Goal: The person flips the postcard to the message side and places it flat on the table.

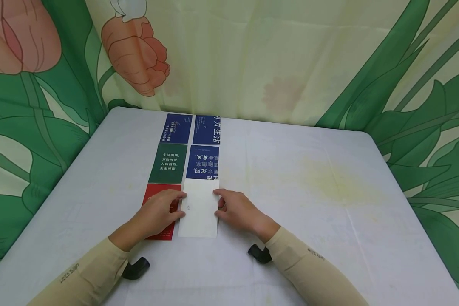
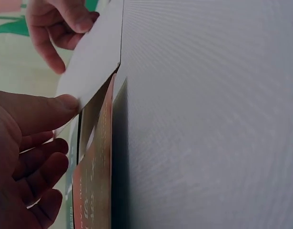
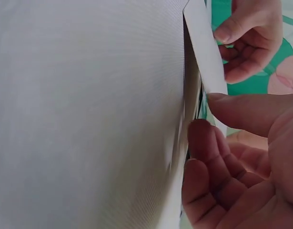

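A blank white card [image 1: 199, 206] lies in the near right place of a two-column block of cards, a small faint mark near its left side. My left hand [image 1: 158, 212] holds its left edge with thumb and index finger, the wrist reaching over a red card [image 1: 167, 233]. At the opposite edge, my right hand [image 1: 240, 212] grips with thumb and fingertips. In the left wrist view, the white card [image 2: 96, 55] is tilted, its near corner raised a little above the red card [image 2: 94, 191]. The right wrist view shows the white card [image 3: 208, 52] between both hands.
Beyond the red card lies a green card [image 1: 168, 163] with white writing. Blue cards with white lettering [image 1: 202, 163] fill the other places, two of them at the table's far edge. A white cloth [image 1: 310, 212] covers the table; a flowered curtain [image 1: 245, 55] hangs behind.
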The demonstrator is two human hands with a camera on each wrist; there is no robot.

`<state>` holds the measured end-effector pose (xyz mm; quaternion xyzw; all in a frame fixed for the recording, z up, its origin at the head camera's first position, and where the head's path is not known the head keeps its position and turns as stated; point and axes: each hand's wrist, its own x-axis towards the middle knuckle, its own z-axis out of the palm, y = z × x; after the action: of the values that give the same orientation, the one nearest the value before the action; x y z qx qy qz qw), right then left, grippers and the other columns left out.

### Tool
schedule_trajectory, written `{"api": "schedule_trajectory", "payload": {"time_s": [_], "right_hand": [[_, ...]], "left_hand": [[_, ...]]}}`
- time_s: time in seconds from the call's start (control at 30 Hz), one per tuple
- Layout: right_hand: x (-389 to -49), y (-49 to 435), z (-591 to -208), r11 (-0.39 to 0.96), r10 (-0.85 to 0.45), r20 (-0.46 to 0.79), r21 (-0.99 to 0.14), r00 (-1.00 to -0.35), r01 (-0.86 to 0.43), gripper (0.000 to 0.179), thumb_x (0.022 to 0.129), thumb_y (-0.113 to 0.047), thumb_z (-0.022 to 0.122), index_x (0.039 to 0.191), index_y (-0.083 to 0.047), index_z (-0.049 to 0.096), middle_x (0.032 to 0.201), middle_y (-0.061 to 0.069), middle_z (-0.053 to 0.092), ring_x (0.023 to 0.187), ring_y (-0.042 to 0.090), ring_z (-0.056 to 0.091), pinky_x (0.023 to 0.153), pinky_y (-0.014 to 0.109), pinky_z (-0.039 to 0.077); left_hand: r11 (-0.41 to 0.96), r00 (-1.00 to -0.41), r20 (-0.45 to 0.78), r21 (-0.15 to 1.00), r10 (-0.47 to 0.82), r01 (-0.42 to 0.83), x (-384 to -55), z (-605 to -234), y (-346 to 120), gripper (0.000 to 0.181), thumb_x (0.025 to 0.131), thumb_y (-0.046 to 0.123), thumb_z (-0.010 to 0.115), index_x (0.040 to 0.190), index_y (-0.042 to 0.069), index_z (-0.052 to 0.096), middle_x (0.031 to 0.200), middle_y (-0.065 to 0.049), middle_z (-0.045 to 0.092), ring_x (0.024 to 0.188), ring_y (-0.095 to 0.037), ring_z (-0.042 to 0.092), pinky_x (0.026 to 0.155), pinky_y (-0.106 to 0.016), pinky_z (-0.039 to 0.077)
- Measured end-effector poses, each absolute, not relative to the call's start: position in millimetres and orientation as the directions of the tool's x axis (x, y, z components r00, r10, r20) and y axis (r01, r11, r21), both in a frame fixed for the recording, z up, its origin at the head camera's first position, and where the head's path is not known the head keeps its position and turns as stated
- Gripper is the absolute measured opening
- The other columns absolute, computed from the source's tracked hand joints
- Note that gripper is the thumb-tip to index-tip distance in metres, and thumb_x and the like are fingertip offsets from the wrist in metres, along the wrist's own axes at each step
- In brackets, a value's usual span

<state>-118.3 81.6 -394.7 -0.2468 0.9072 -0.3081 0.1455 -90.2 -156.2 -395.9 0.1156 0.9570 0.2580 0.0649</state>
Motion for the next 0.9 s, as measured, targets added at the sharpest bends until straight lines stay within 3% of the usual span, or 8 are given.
{"api": "schedule_trajectory", "payload": {"time_s": [0.23, 0.63, 0.9], "right_hand": [[-119.2, 78.1, -398.8, 0.719, -0.538, -0.173, -0.606, -0.825, -0.341, 0.054, 0.088, -0.008, 0.074, 0.137, 0.004, 0.054, 0.087, -0.002, 0.057, 0.079, 0.013, 0.056, 0.077, 0.029, 0.049], [-118.1, 76.5, -399.1, 0.741, -0.542, -0.187, -0.567, -0.819, -0.360, 0.054, 0.090, -0.011, 0.074, 0.138, 0.003, 0.054, 0.089, -0.003, 0.055, 0.080, 0.013, 0.054, 0.077, 0.028, 0.047], [-116.1, 77.1, -397.4, 0.745, -0.551, -0.169, -0.541, -0.817, -0.391, 0.052, 0.090, -0.011, 0.074, 0.136, 0.003, 0.055, 0.095, 0.002, 0.058, 0.081, 0.016, 0.054, 0.078, 0.031, 0.048]], "left_hand": [[0.861, -0.956, -0.118, 0.474, 0.270, 0.185, -91.6, -399.9, -157.0, 0.067, 0.072, 0.015, 0.090, 0.132, 0.002, 0.063, 0.128, -0.018, 0.062, 0.119, -0.037, 0.056, 0.095, -0.053, 0.051], [0.865, -0.950, -0.135, 0.465, 0.281, 0.189, -91.2, -399.3, -157.6, 0.066, 0.073, 0.015, 0.089, 0.132, 0.002, 0.063, 0.125, -0.017, 0.062, 0.116, -0.036, 0.054, 0.090, -0.050, 0.054], [0.856, -0.944, -0.055, 0.441, 0.325, 0.269, -91.1, -402.6, -160.7, 0.063, 0.074, 0.017, 0.090, 0.130, 0.003, 0.065, 0.131, -0.017, 0.059, 0.120, -0.037, 0.051, 0.093, -0.051, 0.053]]}}
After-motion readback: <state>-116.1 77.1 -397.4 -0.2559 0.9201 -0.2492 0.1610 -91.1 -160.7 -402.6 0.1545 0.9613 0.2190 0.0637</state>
